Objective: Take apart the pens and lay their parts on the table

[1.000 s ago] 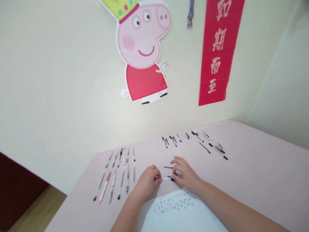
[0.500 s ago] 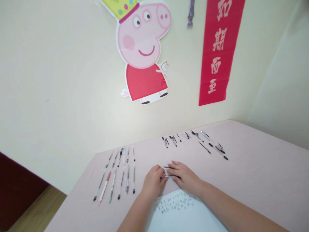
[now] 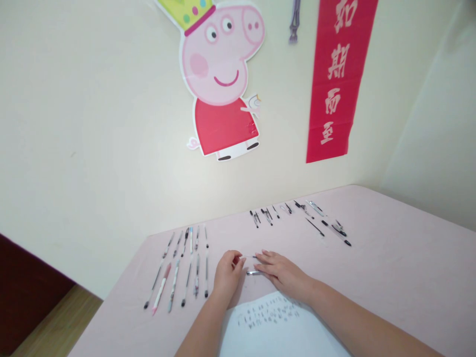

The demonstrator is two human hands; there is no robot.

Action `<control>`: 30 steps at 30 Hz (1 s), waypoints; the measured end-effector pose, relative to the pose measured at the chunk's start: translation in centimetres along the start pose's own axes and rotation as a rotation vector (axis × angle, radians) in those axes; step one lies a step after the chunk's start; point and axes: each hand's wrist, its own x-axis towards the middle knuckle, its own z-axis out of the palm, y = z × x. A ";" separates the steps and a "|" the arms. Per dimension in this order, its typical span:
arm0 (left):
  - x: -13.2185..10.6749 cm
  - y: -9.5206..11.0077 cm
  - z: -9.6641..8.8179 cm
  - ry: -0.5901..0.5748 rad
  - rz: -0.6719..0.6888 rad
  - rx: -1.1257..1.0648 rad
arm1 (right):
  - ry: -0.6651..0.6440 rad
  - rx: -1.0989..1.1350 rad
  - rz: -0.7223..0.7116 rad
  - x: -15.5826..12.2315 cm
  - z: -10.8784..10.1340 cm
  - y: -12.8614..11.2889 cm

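My left hand (image 3: 227, 273) has its grip pinched on a refill (image 3: 249, 257); my right hand (image 3: 279, 270) lies flat, grip open, touching a pen barrel (image 3: 252, 273), both just beyond the paper (image 3: 282, 332).

Back wall (image 3: 92, 124): cream, plain, evenly lit.
Cartoon pig cutout (image 3: 223, 84): pink, red dress, yellow-green crown; fixed to the back wall above the table's far edge.
Red banner (image 3: 334, 84): vertical, pale characters; right of the pig.
Purple hanging ornament (image 3: 293, 22): between pig and banner, cut off at the top.
Side wall (image 3: 439, 124): pale; meets the back wall at right.
Table (image 3: 390, 258): pale pink top, far edge along the back wall.
Floor (image 3: 55, 327): light wood, lower left.
Dark red-brown panel (image 3: 26, 292): far left, beside the floor.
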 end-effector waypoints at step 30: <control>0.0 0.1 0.2 -0.029 -0.019 0.035 | 0.060 -0.039 0.175 0.2 0.5 2.2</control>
